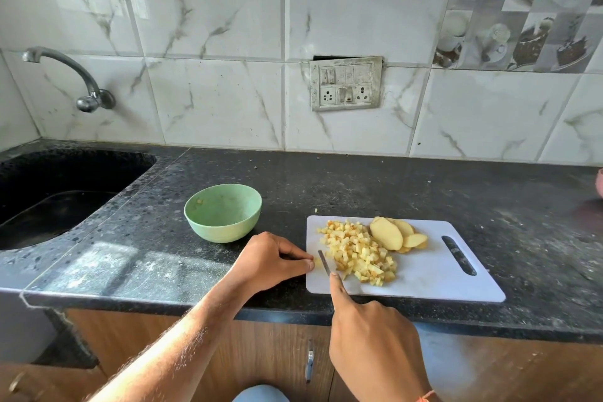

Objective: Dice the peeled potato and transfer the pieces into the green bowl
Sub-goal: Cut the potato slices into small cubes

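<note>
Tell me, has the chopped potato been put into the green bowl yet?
No, the diced potato still lies heaped on the white cutting board, while the green bowl beside it holds only tiny scraps.

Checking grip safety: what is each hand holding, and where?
Right hand grips the knife by its handle, forefinger along the spine. Left hand pinches a small potato piece.

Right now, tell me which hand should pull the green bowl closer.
Left. The left hand rests at the cutting board's left edge, right beside the green bowl; the right hand grips the knife.
</note>
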`<state>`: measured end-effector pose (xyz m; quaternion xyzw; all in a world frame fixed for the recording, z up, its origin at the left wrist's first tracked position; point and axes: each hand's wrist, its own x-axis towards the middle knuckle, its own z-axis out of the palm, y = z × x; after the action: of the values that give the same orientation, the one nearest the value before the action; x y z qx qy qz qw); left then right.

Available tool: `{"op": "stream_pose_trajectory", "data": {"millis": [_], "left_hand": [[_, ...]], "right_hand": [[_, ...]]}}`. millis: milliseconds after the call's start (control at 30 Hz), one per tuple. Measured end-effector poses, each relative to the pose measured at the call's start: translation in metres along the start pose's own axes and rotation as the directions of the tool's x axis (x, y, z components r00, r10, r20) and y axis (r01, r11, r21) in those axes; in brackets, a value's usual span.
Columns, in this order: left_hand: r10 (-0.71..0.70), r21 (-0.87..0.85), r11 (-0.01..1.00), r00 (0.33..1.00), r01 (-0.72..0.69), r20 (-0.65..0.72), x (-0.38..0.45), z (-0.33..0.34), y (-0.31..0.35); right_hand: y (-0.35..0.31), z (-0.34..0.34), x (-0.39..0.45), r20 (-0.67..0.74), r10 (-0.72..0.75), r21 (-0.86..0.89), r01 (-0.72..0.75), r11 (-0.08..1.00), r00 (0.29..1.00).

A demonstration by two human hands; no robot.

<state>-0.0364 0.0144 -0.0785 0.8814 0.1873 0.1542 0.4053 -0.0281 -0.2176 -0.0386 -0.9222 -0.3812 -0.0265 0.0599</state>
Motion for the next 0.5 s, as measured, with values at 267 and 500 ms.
{"op": "stream_pose_trajectory", "data": {"millis": [267, 500], "left_hand": [[-0.021, -0.044, 0.999, 1.0, 0.022, 0.014, -0.001, -0.002, 0.0], [-0.024, -0.06, 0.998, 1.0, 0.023, -0.002, 0.001, 0.002, -0.002]], "right_hand": [[-0.012, 0.005, 0.016, -0.017, -0.042, -0.049, 0.041, 0.998, 0.999], [-0.007, 0.002, 0.008, 0.099, -0.057, -0.027, 0.06, 0.998, 0.993]]}}
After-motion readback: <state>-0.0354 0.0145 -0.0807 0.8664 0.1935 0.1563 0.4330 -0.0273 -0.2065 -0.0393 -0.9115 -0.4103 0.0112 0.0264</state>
